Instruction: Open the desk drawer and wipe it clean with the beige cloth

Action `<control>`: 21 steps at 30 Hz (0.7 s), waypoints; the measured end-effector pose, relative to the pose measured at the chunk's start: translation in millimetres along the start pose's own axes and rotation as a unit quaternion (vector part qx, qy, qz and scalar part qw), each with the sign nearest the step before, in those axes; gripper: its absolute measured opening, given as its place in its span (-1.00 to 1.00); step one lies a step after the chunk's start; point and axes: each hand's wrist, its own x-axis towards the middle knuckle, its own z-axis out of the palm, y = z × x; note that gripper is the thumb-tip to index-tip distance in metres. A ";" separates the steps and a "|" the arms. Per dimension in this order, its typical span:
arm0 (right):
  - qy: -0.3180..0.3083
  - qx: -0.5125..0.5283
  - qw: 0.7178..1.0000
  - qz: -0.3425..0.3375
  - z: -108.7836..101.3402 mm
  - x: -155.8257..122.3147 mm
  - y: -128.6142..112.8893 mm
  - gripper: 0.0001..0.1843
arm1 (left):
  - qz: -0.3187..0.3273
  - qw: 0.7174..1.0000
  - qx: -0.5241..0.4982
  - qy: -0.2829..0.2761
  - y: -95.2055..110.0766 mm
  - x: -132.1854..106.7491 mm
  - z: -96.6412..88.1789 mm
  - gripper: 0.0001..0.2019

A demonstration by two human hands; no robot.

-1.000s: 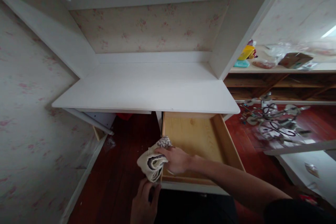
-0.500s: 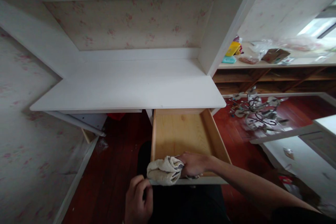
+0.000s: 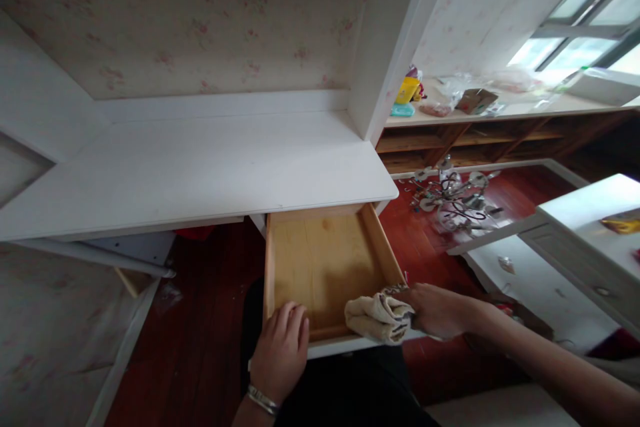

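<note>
A wooden drawer (image 3: 320, 267) with a white front is pulled out from under the white desk (image 3: 240, 160). My left hand (image 3: 283, 347), with a bracelet at the wrist, grips the drawer's front left corner, its fingers curled over the edge. A folded beige cloth (image 3: 377, 317) lies over the front right part of the drawer's rim. My right hand (image 3: 435, 310) is closed on the cloth's right end, at the drawer's right front corner. The inside of the drawer shows bare wood.
A chandelier (image 3: 457, 197) lies on the red wooden floor (image 3: 210, 347) to the right. Beyond it a low shelf unit (image 3: 500, 120) carries bags and a small box (image 3: 475, 101). A white cabinet (image 3: 595, 240) stands at the far right.
My right hand has moved the cloth rightward along the drawer front. My left hand has come up onto the drawer's left corner. The view has turned to the right.
</note>
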 end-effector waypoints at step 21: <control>0.108 -0.207 0.960 -0.151 27.9 66.9 49.5 -0.49 | -0.066 0.983 -0.025 -0.167 4.4 4.1 -3.8 -0.71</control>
